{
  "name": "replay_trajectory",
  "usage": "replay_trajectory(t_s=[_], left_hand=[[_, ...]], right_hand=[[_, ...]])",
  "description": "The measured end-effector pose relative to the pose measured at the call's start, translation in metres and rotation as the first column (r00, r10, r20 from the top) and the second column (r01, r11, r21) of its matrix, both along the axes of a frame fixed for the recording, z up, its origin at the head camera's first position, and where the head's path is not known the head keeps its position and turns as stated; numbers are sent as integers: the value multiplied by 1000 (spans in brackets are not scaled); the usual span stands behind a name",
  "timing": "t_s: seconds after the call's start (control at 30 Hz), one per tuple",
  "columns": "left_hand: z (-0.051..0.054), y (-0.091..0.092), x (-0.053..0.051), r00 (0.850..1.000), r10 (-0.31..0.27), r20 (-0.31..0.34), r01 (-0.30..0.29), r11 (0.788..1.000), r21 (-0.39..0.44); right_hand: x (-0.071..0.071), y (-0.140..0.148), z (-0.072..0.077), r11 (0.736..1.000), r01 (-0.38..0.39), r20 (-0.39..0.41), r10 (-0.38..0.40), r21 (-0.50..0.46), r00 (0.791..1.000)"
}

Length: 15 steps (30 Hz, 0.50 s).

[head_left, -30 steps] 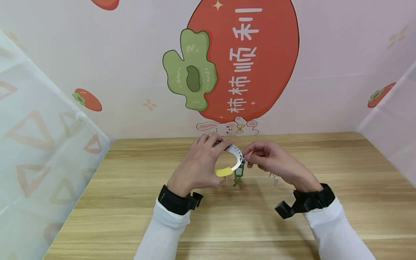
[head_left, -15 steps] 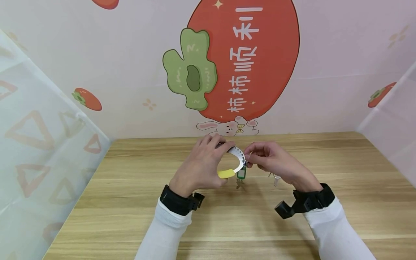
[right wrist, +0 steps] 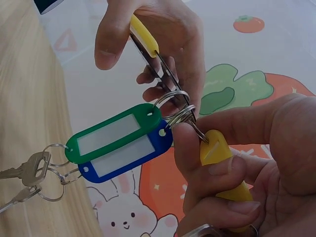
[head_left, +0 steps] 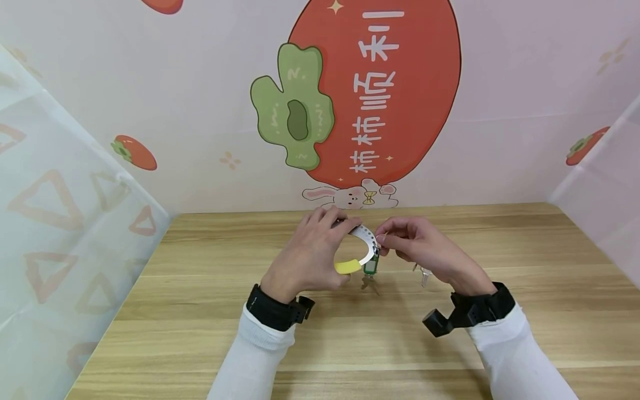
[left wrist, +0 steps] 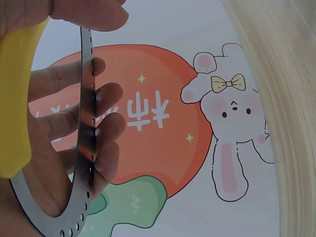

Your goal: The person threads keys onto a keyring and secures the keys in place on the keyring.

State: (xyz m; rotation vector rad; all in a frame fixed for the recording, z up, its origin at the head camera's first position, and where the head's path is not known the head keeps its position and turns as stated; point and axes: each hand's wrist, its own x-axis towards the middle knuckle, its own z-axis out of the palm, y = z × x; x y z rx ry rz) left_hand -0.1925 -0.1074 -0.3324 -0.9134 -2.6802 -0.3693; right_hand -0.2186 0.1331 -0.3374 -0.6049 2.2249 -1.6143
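Wood table (head_left: 175,339) below, left hand (head_left: 310,250) grips the hoop (head_left: 371,243), right hand (head_left: 420,247) at its 3 o'clock (head view) pinches the yellow tag (right wrist: 217,148), green tag (right wrist: 113,133) and blue tag (right wrist: 126,158) hang at 4 o'clock, and their bunched rings (right wrist: 180,117) could snag the yellow tag's ring (right wrist: 199,134).
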Motion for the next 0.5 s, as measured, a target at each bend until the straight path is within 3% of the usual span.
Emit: replay_trajectory(t_s=[0.5], left_hand=[[0,-1,-1,1000,-1,-7,1,1000,7]], right_hand=[[1,-1,1,1000,13,-30,-14,-8,999]])
